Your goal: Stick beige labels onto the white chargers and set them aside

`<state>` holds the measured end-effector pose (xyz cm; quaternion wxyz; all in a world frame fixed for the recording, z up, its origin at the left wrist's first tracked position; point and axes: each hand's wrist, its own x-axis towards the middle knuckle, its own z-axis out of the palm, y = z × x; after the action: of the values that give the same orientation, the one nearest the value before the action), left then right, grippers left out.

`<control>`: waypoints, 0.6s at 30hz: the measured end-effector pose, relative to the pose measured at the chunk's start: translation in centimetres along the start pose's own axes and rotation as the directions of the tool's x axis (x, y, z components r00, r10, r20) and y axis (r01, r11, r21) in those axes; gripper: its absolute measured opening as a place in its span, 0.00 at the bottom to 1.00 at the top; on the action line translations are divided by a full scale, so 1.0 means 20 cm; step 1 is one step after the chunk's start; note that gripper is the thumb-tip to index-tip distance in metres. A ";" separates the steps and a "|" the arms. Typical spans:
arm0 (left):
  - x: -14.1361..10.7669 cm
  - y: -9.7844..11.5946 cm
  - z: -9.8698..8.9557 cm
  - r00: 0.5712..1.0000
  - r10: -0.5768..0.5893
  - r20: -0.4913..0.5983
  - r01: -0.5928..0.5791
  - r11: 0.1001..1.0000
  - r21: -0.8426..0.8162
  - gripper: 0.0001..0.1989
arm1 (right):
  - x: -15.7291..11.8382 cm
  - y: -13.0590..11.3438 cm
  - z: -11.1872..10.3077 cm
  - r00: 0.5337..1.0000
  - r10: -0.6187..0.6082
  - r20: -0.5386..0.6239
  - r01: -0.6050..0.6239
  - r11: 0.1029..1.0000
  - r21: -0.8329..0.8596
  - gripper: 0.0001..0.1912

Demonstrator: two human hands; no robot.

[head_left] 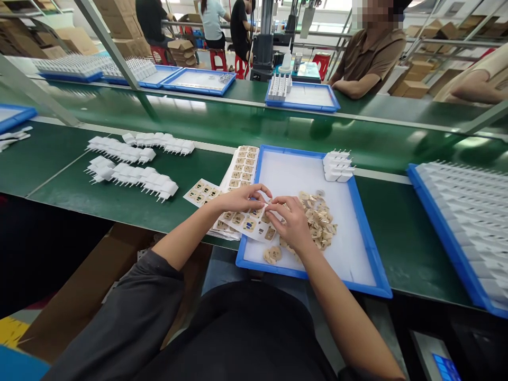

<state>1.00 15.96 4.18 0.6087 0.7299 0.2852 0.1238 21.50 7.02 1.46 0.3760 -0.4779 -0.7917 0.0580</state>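
My left hand [246,199] and my right hand [292,222] meet over the left side of a blue-rimmed tray [361,238]. Their fingertips are pinched together, and whatever small thing is between them is too small to make out. Just below lies a white sheet with beige label-like pieces [250,224], partly covered by my hands. A stack of similar sheets [243,165] sits beneath it, against the tray's left edge. Right of my right hand, loose beige pieces [322,225] are heaped in the tray, and a few more [272,255] rest near its front.
White plug housings with pins [338,166] stand in the tray's far right corner. More lie in rows [138,177] on the green bench to the left. A full tray of them [468,211] is at the right. Across the bench sits a person [373,61].
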 end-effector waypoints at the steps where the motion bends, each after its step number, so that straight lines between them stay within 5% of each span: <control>1: 0.00 0.00 0.00 1.000 0.000 0.000 0.000 1.000 -0.004 0.18 | 0.00 0.00 0.00 1.000 0.005 0.004 -0.005 1.000 0.003 0.06; 5: 0.01 -0.02 -0.01 0.999 0.011 -0.048 -0.007 0.996 0.091 0.18 | 0.02 -0.02 -0.04 0.999 0.024 0.029 -0.027 0.993 0.111 0.05; 9: 0.02 -0.06 -0.02 0.983 0.069 -0.172 -0.004 0.935 0.354 0.14 | -0.02 -0.02 -0.14 0.988 0.149 -0.044 -0.124 0.926 0.356 0.04; 14: 0.11 -0.05 0.02 0.954 0.187 -0.234 0.062 0.642 0.765 0.11 | -0.21 0.00 -0.26 0.947 0.318 -0.051 -0.285 0.901 0.328 0.05; 18: 0.40 0.10 0.12 0.943 0.278 -0.185 0.023 0.499 0.867 0.15 | -0.37 0.02 -0.28 0.939 0.328 -0.099 -0.305 0.932 0.197 0.04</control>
<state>9.26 18.46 4.18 0.1048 0.9259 0.3421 0.1209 27.34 -0.13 1.28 0.4540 -0.5665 -0.6695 0.1574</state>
